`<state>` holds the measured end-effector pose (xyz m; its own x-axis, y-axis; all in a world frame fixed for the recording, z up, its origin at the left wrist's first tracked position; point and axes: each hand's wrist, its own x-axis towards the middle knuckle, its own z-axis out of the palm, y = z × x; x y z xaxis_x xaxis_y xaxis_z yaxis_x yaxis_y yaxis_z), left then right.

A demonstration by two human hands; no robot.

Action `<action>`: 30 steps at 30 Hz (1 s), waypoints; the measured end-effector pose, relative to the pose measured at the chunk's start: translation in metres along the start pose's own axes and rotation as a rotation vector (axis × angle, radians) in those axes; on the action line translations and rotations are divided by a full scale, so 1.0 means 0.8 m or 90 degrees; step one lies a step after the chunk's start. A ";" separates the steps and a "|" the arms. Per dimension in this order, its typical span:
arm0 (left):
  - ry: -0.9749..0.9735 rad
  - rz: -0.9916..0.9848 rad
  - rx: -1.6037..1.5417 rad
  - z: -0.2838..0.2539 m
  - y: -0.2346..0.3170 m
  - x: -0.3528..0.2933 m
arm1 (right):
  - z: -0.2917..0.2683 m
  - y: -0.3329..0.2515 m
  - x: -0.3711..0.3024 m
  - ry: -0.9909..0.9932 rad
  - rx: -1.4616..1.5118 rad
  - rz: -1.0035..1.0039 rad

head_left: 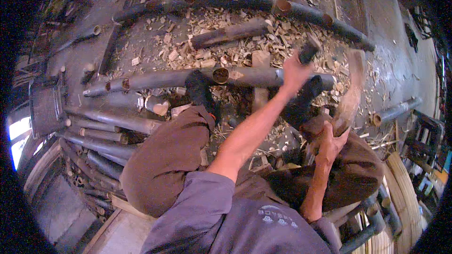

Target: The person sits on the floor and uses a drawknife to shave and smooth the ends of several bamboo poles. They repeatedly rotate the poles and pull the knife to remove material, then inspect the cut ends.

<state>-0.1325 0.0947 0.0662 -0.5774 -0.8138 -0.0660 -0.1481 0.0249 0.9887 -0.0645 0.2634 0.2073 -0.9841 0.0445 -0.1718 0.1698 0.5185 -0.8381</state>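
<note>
A thick grey-brown pole (160, 80) with round openings cut in it, probably bamboo, lies crosswise before me. My dark-shod feet rest against it. Reaching out over its right part, my left hand (296, 73) is closed round a short dark piece with a pale end (309, 52); I cannot make out its exact kind. My right hand (332, 142), above my right thigh, grips the near end of a pale wooden mallet (352, 91). The broad head of this mallet points away from me. Under the pole, a squared wooden block (260, 61) shows on both sides.
Wood chips (188, 54) cover the floor ahead, around a short dark log (230, 33). Farther off lies another long pole with holes (254, 2). Several poles (113, 117) are stacked at my left. A short tube (398, 111) and split strips (402, 183) lie at my right.
</note>
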 end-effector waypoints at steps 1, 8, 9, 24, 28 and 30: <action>-0.049 -0.086 -0.375 -0.008 0.015 0.018 | -0.004 -0.007 0.002 -0.030 0.013 -0.011; -0.090 -0.043 -0.391 -0.188 0.104 0.055 | 0.003 -0.066 0.026 -0.079 -0.153 -0.371; 0.006 -0.041 -0.324 -0.202 0.104 0.039 | 0.008 -0.074 0.028 -0.100 -0.170 -0.429; 0.120 -0.234 -0.544 -0.227 -0.055 -0.059 | 0.051 -0.180 -0.017 -0.229 -0.003 -0.637; 0.131 -0.265 -0.544 -0.223 -0.043 -0.061 | 0.050 -0.177 -0.021 -0.221 -0.036 -0.612; 0.130 -0.277 -0.558 -0.223 -0.034 -0.064 | 0.048 -0.175 -0.020 -0.214 -0.059 -0.611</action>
<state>0.0440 0.0321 0.0667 -0.4520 -0.7365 -0.5032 0.3778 -0.6691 0.6400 -0.0704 0.1570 0.3074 -0.6348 -0.6588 0.4038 -0.7020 0.2733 -0.6577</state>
